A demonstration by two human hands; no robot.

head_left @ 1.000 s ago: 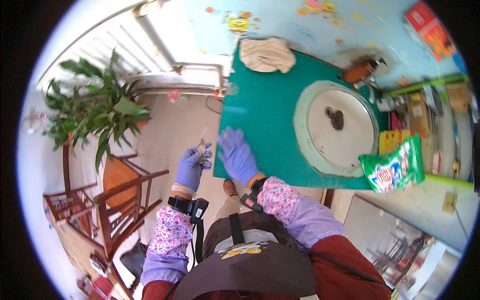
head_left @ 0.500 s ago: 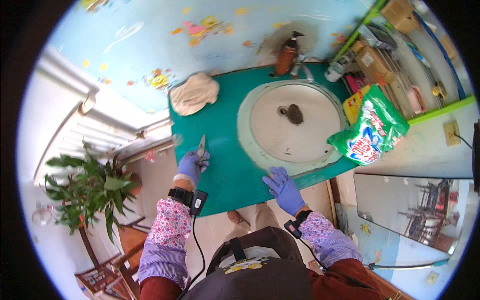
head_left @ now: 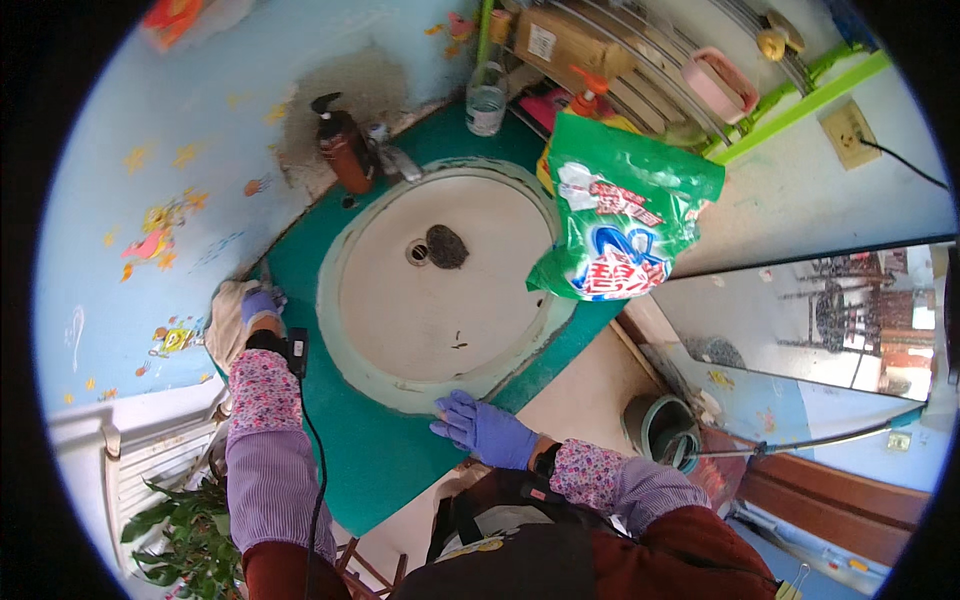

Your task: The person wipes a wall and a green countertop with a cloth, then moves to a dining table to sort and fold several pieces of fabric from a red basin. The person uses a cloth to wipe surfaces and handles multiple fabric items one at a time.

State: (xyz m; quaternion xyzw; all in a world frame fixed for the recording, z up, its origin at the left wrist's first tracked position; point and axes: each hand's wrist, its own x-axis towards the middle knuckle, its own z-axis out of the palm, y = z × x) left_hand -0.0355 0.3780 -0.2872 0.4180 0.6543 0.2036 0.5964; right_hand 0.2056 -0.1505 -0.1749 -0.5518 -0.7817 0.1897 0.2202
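Observation:
My left hand (head_left: 263,306), in a purple glove, reaches to the far left of the green countertop (head_left: 390,455) beside a crumpled beige cloth (head_left: 224,325). Its fingers close around a small pair of scissors (head_left: 279,296), mostly hidden by the hand. My right hand (head_left: 485,430), also gloved in purple, rests with fingers apart and nothing in them at the near rim of the white round sink (head_left: 400,330). In the basin, a dark scrubber-like lump (head_left: 446,247) lies beside the drain. Small dark bits lie lower down in the bowl.
A brown pump bottle (head_left: 345,150) and the faucet (head_left: 395,158) stand behind the sink. On the right, a green detergent bag (head_left: 630,205) overhangs the rim, near a clear bottle (head_left: 486,100) and a rack. A bucket (head_left: 660,425) stands below, a plant (head_left: 185,525) lower left.
My view has turned and moved toward the sink. My left hand has gone with the scissors from the counter's front left to the cloth. My right hand stays by the sink's near rim.

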